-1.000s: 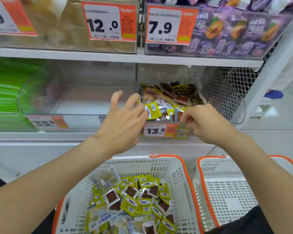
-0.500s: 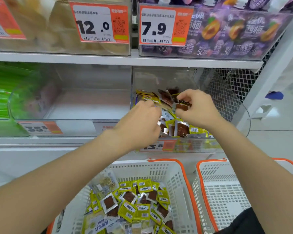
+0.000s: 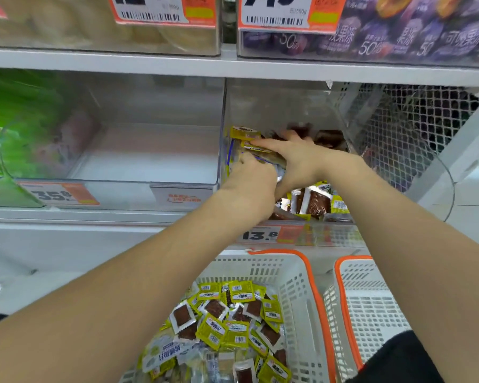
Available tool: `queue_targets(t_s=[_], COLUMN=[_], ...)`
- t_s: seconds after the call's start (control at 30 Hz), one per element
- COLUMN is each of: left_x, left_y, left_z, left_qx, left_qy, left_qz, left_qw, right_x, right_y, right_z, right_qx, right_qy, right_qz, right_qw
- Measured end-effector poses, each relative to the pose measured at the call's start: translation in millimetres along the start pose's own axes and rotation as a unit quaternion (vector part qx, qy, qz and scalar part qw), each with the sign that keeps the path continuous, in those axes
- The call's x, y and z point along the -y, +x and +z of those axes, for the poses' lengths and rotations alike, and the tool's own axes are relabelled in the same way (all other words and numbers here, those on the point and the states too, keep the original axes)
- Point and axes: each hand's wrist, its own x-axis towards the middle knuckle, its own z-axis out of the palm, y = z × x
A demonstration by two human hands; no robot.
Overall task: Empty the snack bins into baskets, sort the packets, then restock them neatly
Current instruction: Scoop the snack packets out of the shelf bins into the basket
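Observation:
A clear bin with a 13.8 price tag holds yellow and brown snack packets. Both my hands reach into it. My left hand curls its fingers into a bunch of packets at the bin's left side. My right hand lies across the top of the same bunch, fingers pointing left and thumb beneath. Below, a white basket with an orange rim holds several of the same packets. A second white basket stands to its right.
Left of the packet bin is a clear bin tagged 35.8, then a bin of green packs. The shelf above carries a bin of purple packs and a pale one. Wire mesh closes the shelf's right end.
Both hands have pushed deeper into the 13.8 bin and closed together on a bunch of packets. The view has moved closer to the shelf.

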Motion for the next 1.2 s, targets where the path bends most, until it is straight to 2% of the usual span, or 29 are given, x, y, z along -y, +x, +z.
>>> queue_targets(t_s=[0.13,0.2,0.33,0.4,0.5,0.63,0.8,1.0,1.1,1.2], left_x=[-5,-7,-9,-9,-10,-11,-16,-20,-14,-7], left_y=[-8,-13,-23,-26,-33,-37,-48,-66,-78,-92], left_z=[-9,-12,-17,-19,-23,-23,-29,-30,-25,-21], left_qx=[-0.046,-0.066,-0.065,-0.067,-0.068,-0.075,-0.109,-0.218,-0.321,-0.395], left_qy=[-0.025,-0.03,-0.041,-0.049,-0.064,-0.069,-0.079,-0.129,-0.211,-0.297], left_qz=[-0.014,-0.007,-0.025,-0.028,-0.026,-0.017,-0.02,-0.014,0.007,0.0], left_qw=[0.999,0.997,0.997,0.996,0.995,0.995,0.991,0.967,0.923,0.869], right_x=[-4,0,7,9,15,17,4,14,40,54], right_y=[9,5,4,9,7,2,-18,-55,-74,-100], right_z=[5,7,9,9,5,16,9,-9,-16,-14], right_qx=[-0.095,-0.137,-0.1,-0.09,-0.125,-0.195,-0.252,-0.359,-0.373,-0.374], right_qy=[0.035,0.025,-0.049,-0.088,-0.09,-0.11,0.035,0.21,0.295,0.388], right_qz=[-0.076,-0.084,-0.053,-0.064,-0.087,-0.064,-0.087,-0.086,-0.067,-0.007], right_qw=[0.992,0.987,0.992,0.99,0.984,0.973,0.963,0.905,0.877,0.842])
